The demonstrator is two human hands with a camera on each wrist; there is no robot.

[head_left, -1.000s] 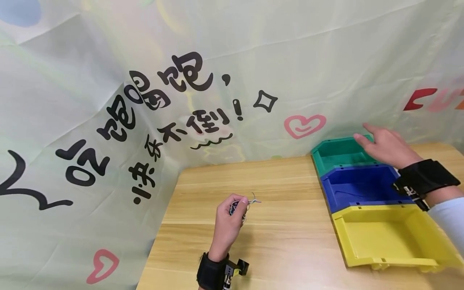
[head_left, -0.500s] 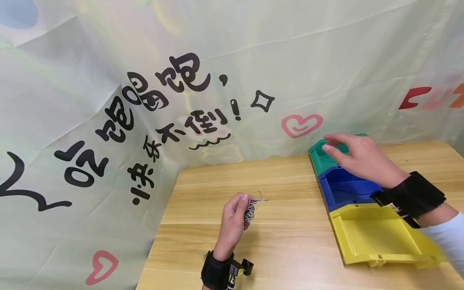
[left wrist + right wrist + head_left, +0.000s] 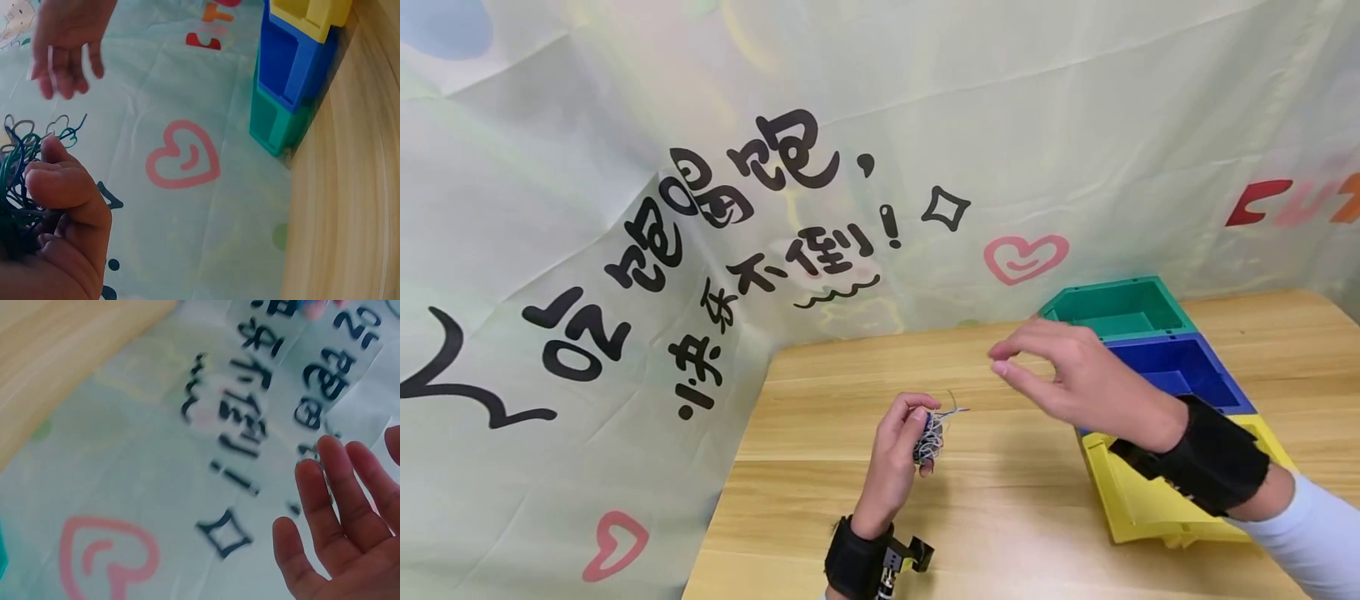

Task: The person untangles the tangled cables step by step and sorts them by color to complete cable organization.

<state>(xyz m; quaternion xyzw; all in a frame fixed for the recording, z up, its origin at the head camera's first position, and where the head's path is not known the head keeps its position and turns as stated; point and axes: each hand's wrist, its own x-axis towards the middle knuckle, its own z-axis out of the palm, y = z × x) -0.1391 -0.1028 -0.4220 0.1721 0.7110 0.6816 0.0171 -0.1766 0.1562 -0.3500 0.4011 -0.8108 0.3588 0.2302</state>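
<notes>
My left hand (image 3: 889,467) grips a tangled bundle of thin wires (image 3: 929,442) above the wooden table. White, blue and green strands show, and loose ends stick out past the fingertips. Part of the bundle is hidden in the palm. In the left wrist view the curled fingers (image 3: 69,187) press around the wires (image 3: 17,181). To the right of it, my right hand (image 3: 1086,379) hovers with thumb and fingers apart and nothing between them. The right wrist view shows that same hand (image 3: 344,531) with relaxed, spread fingers.
Green (image 3: 1120,315), blue (image 3: 1202,371) and yellow (image 3: 1150,500) plastic bins stand in a row on the table's right side, partly behind my right arm. The tabletop (image 3: 820,392) meets a printed cloth backdrop (image 3: 925,67) at the back and left.
My right hand has moved left and nearer, from over the green bin toward the left hand. The left hand has shifted slightly right with the wire bundle, and more of the bundle shows.
</notes>
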